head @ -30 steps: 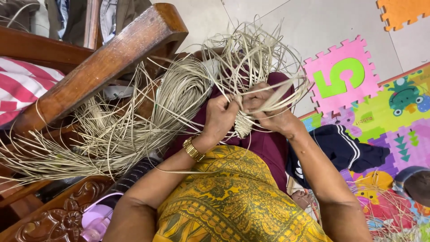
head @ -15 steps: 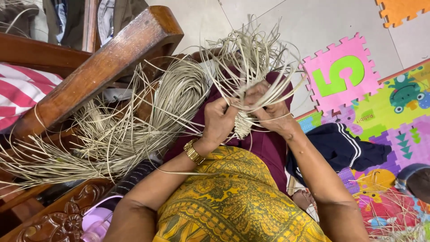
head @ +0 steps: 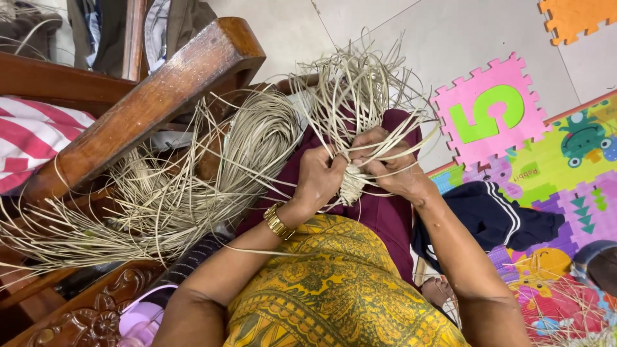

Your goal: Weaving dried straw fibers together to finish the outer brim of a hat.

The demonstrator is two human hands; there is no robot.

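Observation:
My left hand (head: 319, 180) and my right hand (head: 388, 167) grip a small woven piece of pale straw (head: 351, 185) held over my lap on maroon cloth (head: 385, 215). Loose straw ends (head: 360, 90) fan up and outward from the woven part above both hands. A gold bracelet (head: 277, 222) circles my left wrist. A yellow patterned garment (head: 334, 289) covers my front. A large bundle of long pale straw strands (head: 193, 186) lies to the left, draped over the chair.
A carved wooden chair arm (head: 154, 109) runs diagonally at left, with a red-and-white striped cushion (head: 29, 138) behind it. Colourful foam puzzle mats (head: 553, 154) cover the floor at right, with a dark garment (head: 495, 218) on them. A lilac object (head: 138, 321) sits bottom left.
Both hands stay on the woven piece and have shifted slightly; the loose straw ends above them have moved a little.

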